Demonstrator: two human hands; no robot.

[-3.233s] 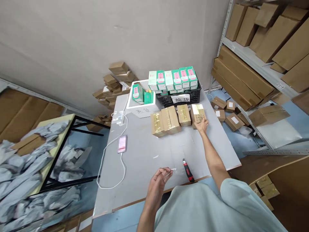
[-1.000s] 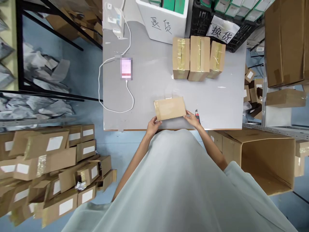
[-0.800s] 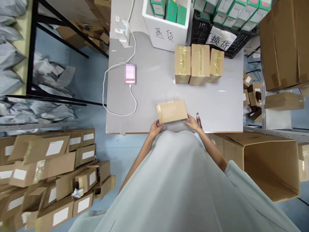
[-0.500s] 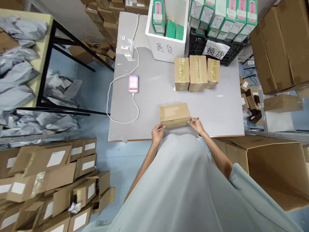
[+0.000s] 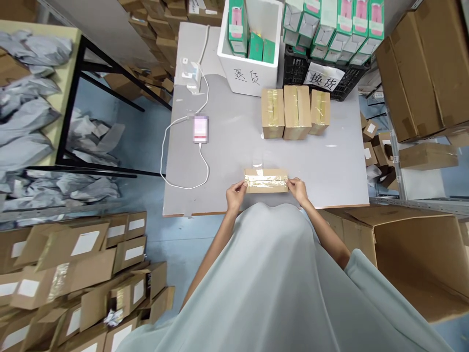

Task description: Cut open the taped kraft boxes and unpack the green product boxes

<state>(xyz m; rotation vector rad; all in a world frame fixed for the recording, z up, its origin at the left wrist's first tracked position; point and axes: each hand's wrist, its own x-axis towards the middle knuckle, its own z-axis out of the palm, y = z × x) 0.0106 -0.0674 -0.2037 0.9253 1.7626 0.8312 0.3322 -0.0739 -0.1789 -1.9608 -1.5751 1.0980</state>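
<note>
A small taped cardboard box (image 5: 266, 181) is over the near part of the grey table (image 5: 234, 132), its side with shiny clear tape facing me. My left hand (image 5: 235, 195) pinches the box's left end between thumb and fingers. At the opposite end, my right hand (image 5: 297, 189) grips the right edge in the same way. Farther back stand three taped cardboard boxes (image 5: 297, 112) in a row. To the left lies a phone (image 5: 200, 129) with its screen lit and a white cable (image 5: 207, 166) plugged into it.
A white bin (image 5: 245, 78) and a black crate (image 5: 295, 73) with green-and-pink boxes (image 5: 342, 29) stand at the back. A power strip (image 5: 194, 78) lies at the back left. Cardboard boxes (image 5: 76, 259) pile up at lower left; a large open carton (image 5: 421, 259) stands right.
The box has been turned in my hands: its broad plain face showed before, and a taped narrow side shows now. The view has shifted slightly.
</note>
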